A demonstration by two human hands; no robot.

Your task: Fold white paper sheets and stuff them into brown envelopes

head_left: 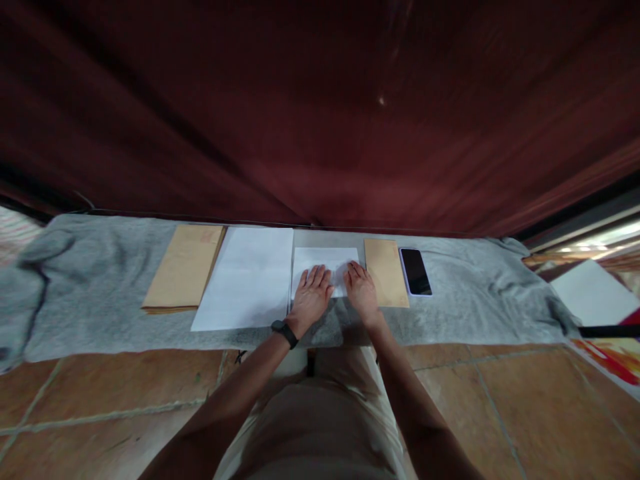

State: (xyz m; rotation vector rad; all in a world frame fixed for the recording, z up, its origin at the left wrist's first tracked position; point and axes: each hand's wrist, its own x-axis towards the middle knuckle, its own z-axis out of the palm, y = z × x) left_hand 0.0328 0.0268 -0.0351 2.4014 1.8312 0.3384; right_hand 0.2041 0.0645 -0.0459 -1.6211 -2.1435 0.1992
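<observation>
A small white sheet of paper point(320, 254), seemingly folded, lies in front of me on the grey cloth. My left hand point(313, 293) rests flat on its lower middle, fingers spread, a black watch on the wrist. On the right end of the sheet, my right hand point(360, 290) presses with slightly bent fingers and grips nothing visible. Just beside that hand lies a brown envelope point(387, 273). To the left of the folded paper is a stack of large white sheets point(245, 280).
A pile of brown envelopes point(183, 267) lies left of the white sheets. A phone point(416, 272) with a dark screen is at the right. The grey cloth point(480, 293) covers a narrow bench against a dark red curtain point(320, 133). Tiled floor point(480, 400) shows below.
</observation>
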